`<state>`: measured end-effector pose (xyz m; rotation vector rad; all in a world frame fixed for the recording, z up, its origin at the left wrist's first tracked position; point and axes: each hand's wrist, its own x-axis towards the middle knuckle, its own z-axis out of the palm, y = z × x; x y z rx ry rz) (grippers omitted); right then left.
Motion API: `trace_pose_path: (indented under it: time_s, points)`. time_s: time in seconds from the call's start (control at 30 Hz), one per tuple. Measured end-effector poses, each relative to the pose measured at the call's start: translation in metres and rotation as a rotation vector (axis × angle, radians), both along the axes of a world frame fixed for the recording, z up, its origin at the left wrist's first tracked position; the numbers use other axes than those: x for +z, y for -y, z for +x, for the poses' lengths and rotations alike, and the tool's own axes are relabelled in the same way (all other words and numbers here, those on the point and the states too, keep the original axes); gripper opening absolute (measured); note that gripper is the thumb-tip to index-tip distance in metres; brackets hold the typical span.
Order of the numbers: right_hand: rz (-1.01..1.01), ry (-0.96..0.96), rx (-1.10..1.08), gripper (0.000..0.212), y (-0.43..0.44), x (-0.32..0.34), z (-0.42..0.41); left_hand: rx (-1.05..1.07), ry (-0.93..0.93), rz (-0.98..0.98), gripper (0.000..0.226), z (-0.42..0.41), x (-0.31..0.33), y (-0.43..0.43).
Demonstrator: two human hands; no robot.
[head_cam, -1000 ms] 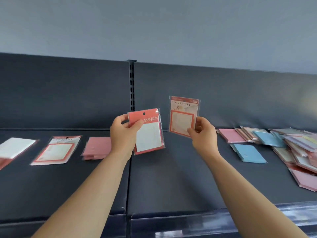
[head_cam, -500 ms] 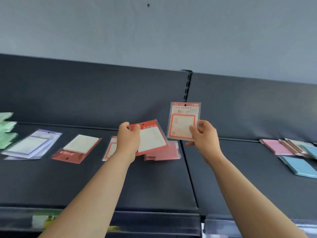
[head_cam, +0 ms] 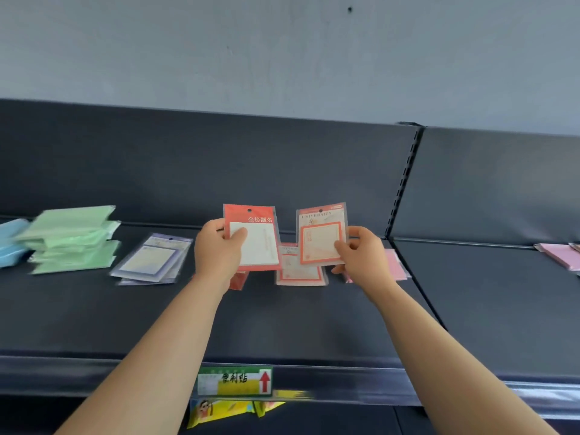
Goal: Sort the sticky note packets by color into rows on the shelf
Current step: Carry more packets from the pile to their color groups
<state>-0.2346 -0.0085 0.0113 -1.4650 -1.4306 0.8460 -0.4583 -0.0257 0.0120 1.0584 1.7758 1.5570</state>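
Shelf (head_cam: 282,324) viewed from the aisle, left to right. Blue packets (head_cam: 11,243), a green stack (head_cam: 72,240) and purple packets (head_cam: 153,259) lie in separate groups. The left hand (head_cam: 216,252) grips a red packet (head_cam: 254,237) by its left edge, upright above a lying red packet (head_cam: 238,279). The right hand (head_cam: 361,255) pinches an orange-bordered packet (head_cam: 321,237) at its lower right corner, just above a matching flat packet (head_cam: 299,268). A pink packet (head_cam: 395,268) lies beyond that hand. Recommended: lower each held packet squarely onto its like-coloured pile, edges aligned, releasing only once flat, since the glossy sleeves would probably slide.
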Motion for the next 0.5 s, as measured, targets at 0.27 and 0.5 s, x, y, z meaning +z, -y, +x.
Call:
trace_pose_path:
  time_s: [0.27, 0.5]
  points:
    - [-0.067, 0.305, 0.031, 0.03, 0.0, -0.015, -0.037, 0.028, -0.037, -0.037, 0.027, -0.032, -0.008, 0.011]
    - [-0.043, 0.762, 0.049, 0.022, -0.001, -0.01, -0.046, 0.087, 0.032, -0.048, 0.022, -0.058, -0.005, 0.012]
